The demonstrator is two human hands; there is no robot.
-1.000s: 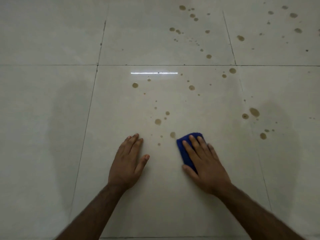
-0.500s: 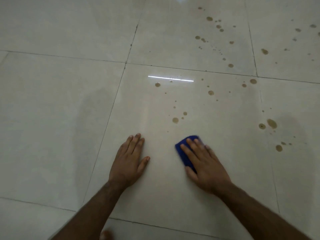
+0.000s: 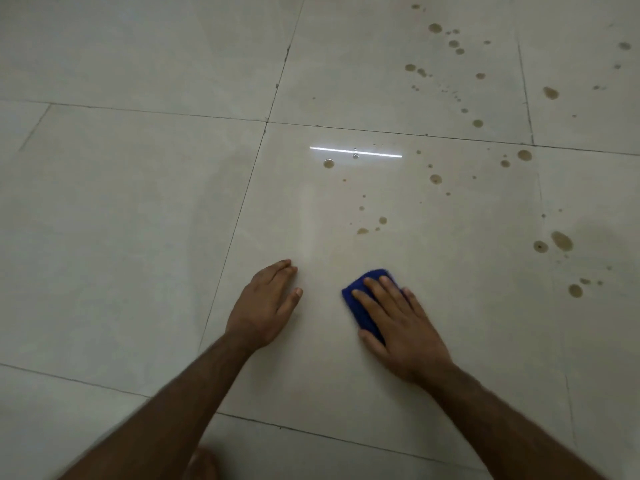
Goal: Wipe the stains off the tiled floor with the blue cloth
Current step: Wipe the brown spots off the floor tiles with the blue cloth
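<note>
A blue cloth (image 3: 360,303) lies flat on the pale tiled floor (image 3: 138,220), mostly covered by my right hand (image 3: 398,320), which presses on it with fingers spread. My left hand (image 3: 265,303) rests palm down on the same tile, to the left of the cloth, holding nothing. Brown stains dot the floor beyond the hands: a small cluster (image 3: 372,226) just ahead of the cloth, a spot (image 3: 328,163) near a light reflection, and larger blots (image 3: 561,240) to the right.
Several more brown spots (image 3: 450,46) spread across the far right tiles. Dark grout lines (image 3: 239,216) run between the large tiles. Something blurred, maybe a foot (image 3: 204,464), shows at the bottom edge between my arms.
The stains nearest the cloth are gone and the closest remaining spot looks smeared. The view has shifted, showing more floor on the left. My left hand has stayed planted.
</note>
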